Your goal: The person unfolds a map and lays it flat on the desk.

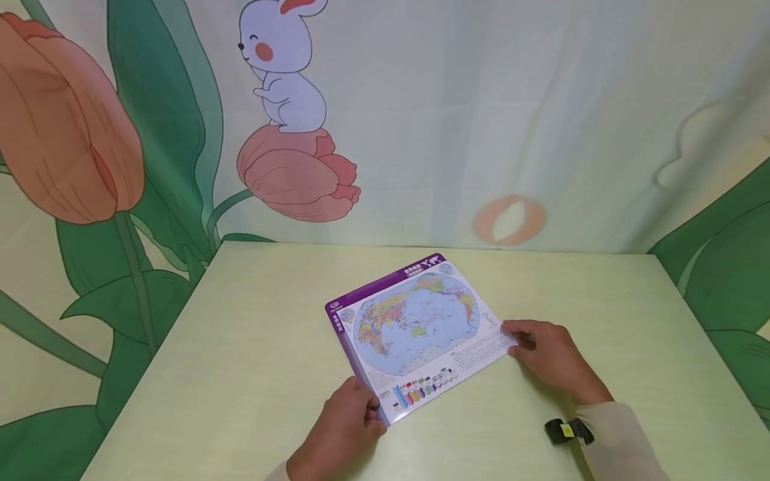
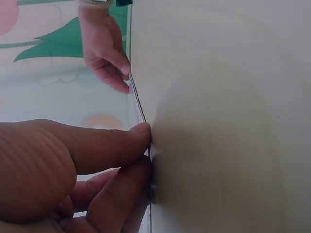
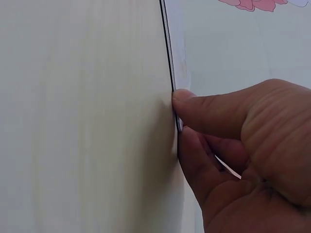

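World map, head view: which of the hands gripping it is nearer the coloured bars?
The left hand, beside the bars at the world map's bottom left corner; the right hand grips the bottom right.

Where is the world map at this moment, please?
In the head view, the world map is just below centre, over the table, its lower left corner in the left hand and its lower right corner in the right hand.

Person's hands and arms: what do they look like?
The left hand and right hand are bare, without gloves. The right sleeve is plain pale beige, with a black, yellow-marked item at its cuff; of the left sleeve only a pale edge shows.
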The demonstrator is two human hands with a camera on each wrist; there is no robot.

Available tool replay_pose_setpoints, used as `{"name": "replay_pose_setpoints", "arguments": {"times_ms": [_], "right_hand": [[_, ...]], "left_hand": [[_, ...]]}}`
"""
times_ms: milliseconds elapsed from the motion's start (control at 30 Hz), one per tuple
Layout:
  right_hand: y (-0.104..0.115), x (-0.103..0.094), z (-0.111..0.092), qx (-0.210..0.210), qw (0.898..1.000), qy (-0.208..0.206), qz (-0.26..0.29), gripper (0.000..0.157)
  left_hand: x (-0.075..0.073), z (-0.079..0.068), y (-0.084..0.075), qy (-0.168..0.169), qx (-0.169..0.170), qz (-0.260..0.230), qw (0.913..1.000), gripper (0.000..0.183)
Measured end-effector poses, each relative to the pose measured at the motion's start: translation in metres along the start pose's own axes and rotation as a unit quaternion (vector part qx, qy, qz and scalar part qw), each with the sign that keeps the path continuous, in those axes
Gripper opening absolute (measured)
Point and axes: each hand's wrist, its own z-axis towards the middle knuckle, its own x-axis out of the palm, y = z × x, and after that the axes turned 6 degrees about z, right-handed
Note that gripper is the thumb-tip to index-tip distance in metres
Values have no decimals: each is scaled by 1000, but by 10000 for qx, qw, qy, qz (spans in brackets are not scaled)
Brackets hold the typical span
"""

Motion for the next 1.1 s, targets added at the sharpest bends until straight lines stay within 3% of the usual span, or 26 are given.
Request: {"name": "replay_pose_setpoints", "arguments": {"times_ms": [267,633,867,1100], "right_hand": [[8,5,-1,287,9984,-419,-239,38],[27,11,-14,675,9953,-556,-419,38],[60,28,-24,908,9921,-753,-429,48],[101,66,-35,467,9938,-801,-616,49]], "left_hand": [[0,6,1,245,592,344,9973,18],[-9,13,12,576,631,511,9950,18],[-22,19,34,272,922,25,9954,34],[-40,40,61,75,918,-184,9956,38]]}}
